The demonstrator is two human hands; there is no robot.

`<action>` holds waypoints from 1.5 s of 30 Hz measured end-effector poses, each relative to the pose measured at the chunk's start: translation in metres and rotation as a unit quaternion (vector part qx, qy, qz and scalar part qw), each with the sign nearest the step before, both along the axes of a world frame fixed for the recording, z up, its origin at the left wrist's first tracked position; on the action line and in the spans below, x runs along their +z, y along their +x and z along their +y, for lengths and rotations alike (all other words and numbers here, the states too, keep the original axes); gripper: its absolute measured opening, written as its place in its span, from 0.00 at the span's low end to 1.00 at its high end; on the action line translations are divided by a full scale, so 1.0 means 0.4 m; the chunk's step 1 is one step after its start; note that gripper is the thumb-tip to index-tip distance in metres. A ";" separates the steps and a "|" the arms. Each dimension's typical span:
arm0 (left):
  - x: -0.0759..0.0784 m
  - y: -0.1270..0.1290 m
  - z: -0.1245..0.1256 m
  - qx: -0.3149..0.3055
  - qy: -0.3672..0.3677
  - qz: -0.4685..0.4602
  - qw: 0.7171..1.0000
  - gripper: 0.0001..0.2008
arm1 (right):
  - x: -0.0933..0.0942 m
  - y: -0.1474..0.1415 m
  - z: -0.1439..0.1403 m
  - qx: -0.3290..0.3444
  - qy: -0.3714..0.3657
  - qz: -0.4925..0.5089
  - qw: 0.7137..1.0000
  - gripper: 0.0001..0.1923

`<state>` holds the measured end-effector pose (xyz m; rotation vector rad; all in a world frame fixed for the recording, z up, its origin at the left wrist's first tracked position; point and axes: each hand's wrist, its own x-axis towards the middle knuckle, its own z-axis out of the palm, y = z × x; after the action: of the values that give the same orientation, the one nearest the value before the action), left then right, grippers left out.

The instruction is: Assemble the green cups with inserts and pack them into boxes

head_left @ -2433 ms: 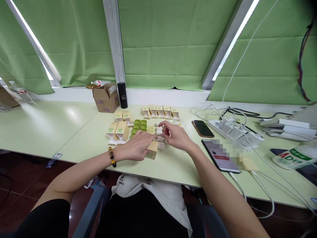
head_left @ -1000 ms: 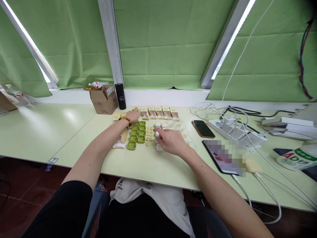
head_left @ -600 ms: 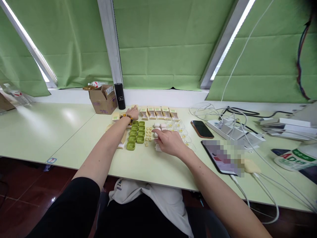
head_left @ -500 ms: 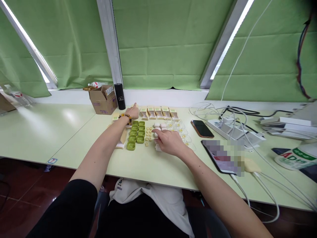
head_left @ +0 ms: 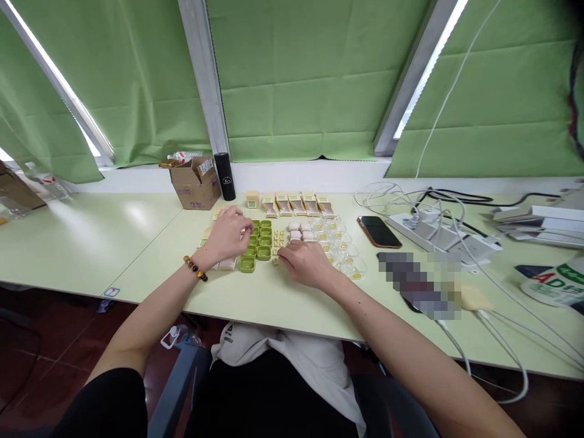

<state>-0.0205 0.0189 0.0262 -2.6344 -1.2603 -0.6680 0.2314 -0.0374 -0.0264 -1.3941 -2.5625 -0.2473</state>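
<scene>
Cardboard box (head_left: 197, 183), black cylinder (head_left: 225, 176), phone (head_left: 379, 231), tangled white cables (head_left: 424, 210).

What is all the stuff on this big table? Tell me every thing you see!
small square green trays: about eight, green, table middle
small tan paper boxes: six in a row, tan, behind the trays
clear plastic cups: several, clear, right of the trays
brown cardboard box: one, by the window
black cylinder bottle: one, beside the box
dark phone: one, right side
white cables: a tangle, far right
left hand: over the trays
right hand: resting on the table
</scene>
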 end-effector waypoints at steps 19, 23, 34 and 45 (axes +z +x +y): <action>-0.099 -0.022 -0.088 -0.111 0.049 0.165 0.979 0.12 | -0.032 -0.006 0.012 0.016 0.035 0.021 0.999 0.13; -0.062 0.016 -0.076 -0.131 0.104 0.135 0.977 0.11 | -0.038 0.001 0.018 -0.008 0.066 0.066 0.996 0.14; -0.044 0.104 0.019 -0.160 0.125 -0.028 0.979 0.11 | -0.064 0.026 0.047 -0.075 0.122 0.334 0.932 0.23; -0.155 0.129 0.054 -0.254 -0.412 -0.472 0.737 0.25 | -0.068 -0.005 0.049 0.100 0.165 0.478 0.857 0.22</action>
<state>0.0311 0.0405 -0.0357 -3.5530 -1.1127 -2.2205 0.2296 -0.0178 -0.0537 -0.7934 -1.6925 0.0495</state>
